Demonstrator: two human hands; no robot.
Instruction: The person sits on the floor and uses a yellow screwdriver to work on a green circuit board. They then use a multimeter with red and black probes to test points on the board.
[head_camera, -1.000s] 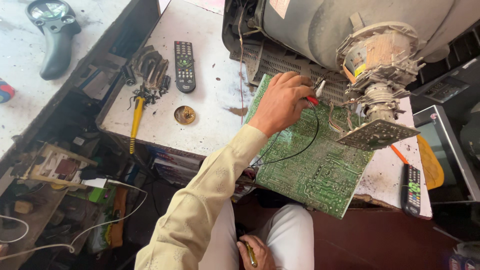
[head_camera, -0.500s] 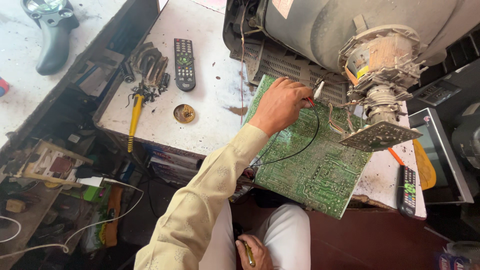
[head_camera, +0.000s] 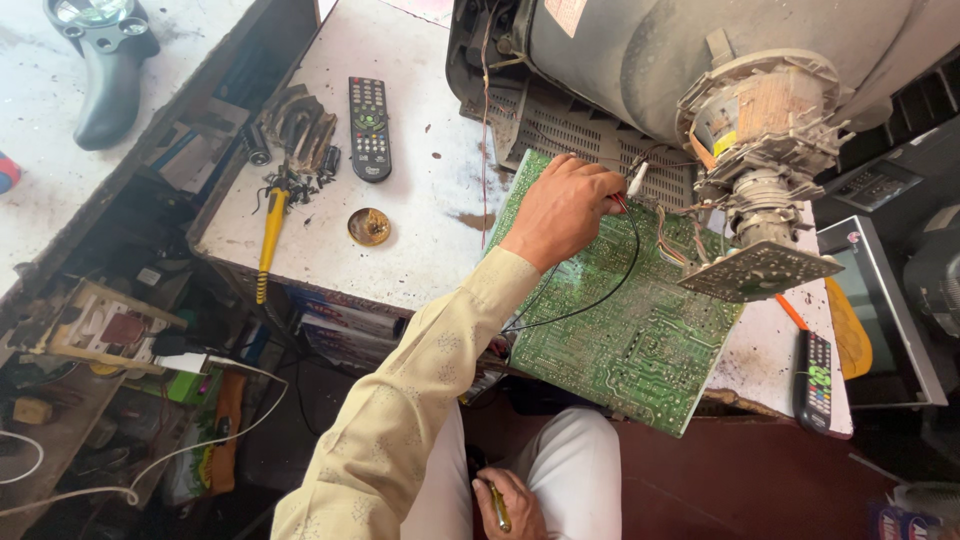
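My left hand (head_camera: 560, 210) reaches across the upper edge of a green circuit board (head_camera: 640, 340) that leans off the table edge. Its fingers pinch a small white plug (head_camera: 636, 180) with a red and a black wire (head_camera: 610, 290) trailing back over the board. Right beside it is the neck of a picture tube (head_camera: 760, 130) in an opened television, with a small board (head_camera: 760, 270) on its end. My right hand (head_camera: 505, 505) rests low by my lap, closed around a thin yellow-handled tool (head_camera: 498, 508).
On the white table (head_camera: 430, 230) lie a black remote (head_camera: 369, 128), a round brass tin (head_camera: 369, 226), a yellow-handled screwdriver (head_camera: 268, 235) and dark metal parts (head_camera: 300, 130). A second remote (head_camera: 816, 380) lies at the right edge. Cluttered shelves and cables (head_camera: 150, 350) fill the left.
My left hand stays at the board's top edge with the white plug, shifting only slightly. The view has drifted a little.
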